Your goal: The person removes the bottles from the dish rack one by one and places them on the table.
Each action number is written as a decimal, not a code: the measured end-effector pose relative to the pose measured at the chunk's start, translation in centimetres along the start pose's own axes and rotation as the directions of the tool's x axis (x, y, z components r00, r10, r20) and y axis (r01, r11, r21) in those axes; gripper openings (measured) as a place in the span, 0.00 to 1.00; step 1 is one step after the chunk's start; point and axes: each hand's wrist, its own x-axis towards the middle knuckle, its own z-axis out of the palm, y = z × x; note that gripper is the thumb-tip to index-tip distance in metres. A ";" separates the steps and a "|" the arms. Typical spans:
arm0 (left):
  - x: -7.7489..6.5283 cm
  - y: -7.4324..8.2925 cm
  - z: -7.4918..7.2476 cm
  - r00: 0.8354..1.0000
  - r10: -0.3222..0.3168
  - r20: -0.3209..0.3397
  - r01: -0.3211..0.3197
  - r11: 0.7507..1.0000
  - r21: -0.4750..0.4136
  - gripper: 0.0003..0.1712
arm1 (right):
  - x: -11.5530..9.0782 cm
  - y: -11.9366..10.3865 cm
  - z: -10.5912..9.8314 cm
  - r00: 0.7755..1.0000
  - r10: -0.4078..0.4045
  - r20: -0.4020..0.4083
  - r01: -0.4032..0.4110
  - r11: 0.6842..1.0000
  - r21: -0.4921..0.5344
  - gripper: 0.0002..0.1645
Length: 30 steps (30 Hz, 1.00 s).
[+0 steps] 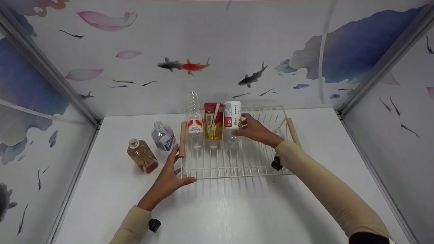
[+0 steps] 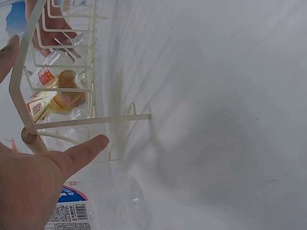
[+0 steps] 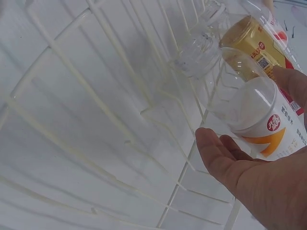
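My left hand (image 1: 168, 179) spreads at the front left corner of a cream wire dish rack (image 1: 237, 168), beside its wooden handle (image 1: 183, 139). In the left wrist view its thumb (image 2: 84, 155) lies straight along the rack's end. My right hand (image 1: 257, 130) is beside an upside-down clear bottle with a white label (image 1: 232, 113). Its thumb and fingers (image 3: 216, 148) spread either side of that bottle; firm contact cannot be made out. Left of it in the rack lean a yellow bottle with a red label (image 1: 213, 122) and a clear bottle with a red-and-white label (image 1: 195, 127).
Left of the rack, a clear bottle with a blue label (image 1: 164, 135) and a brown-tinted bottle (image 1: 142, 156) stand uncapped on the white table (image 1: 237, 217). A second wooden handle (image 1: 292, 130) is on the rack's right. Printed panels (image 1: 217, 40) enclose the table's back and sides.
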 end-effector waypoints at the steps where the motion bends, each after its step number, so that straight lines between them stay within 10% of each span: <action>1: 0.0 0.0 0.1 1.000 0.001 -0.001 -0.001 1.000 0.005 0.80 | 0.0 0.0 0.0 1.000 -0.001 0.005 0.001 1.000 0.006 0.60; 30: 0.4 -0.7 0.8 1.000 -0.025 -0.005 0.025 0.999 -0.028 0.80 | 0.1 0.1 -0.6 0.998 -0.053 0.037 0.050 0.997 0.065 0.50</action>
